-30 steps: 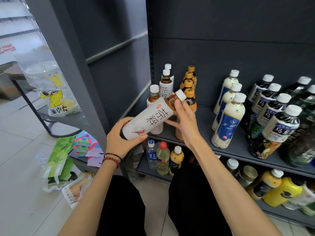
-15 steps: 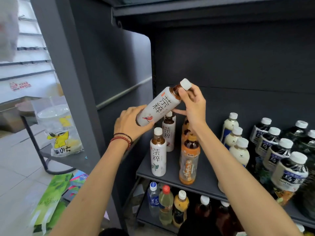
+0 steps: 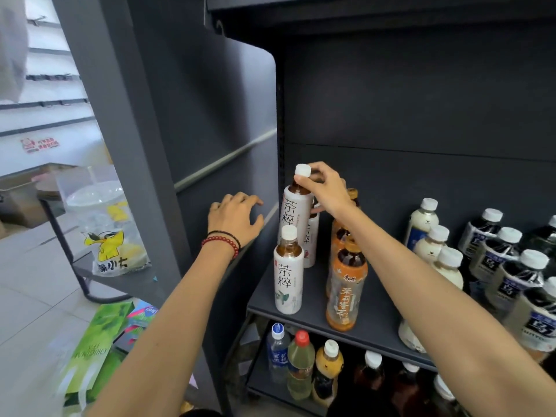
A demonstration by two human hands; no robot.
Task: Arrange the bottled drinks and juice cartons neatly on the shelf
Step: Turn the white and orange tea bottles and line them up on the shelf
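Note:
My right hand (image 3: 323, 188) grips the neck of a white-labelled tea bottle (image 3: 295, 210) just under its white cap. The bottle stands nearly upright at the back left of the dark shelf (image 3: 313, 308), behind a matching tea bottle (image 3: 288, 276) at the front. My left hand (image 3: 236, 218) hovers with spread, relaxed fingers beside the shelf's left side panel and holds nothing. An orange-labelled tea bottle (image 3: 346, 288) heads a row to the right of the white ones. Whether the held bottle's base touches the shelf is hidden.
Cream milk bottles (image 3: 436, 251) and dark Suntory bottles (image 3: 508, 275) fill the shelf's right side. More bottles (image 3: 301, 365) stand on the lower shelf. A grey side panel (image 3: 210, 145) bounds the left. Green packets (image 3: 93, 350) lie on the floor beside a bag (image 3: 108, 236) on a stand.
The tilted bottle has been brought down and stood up at the back of the left row. My left hand has let go of its base and drawn away to the left.

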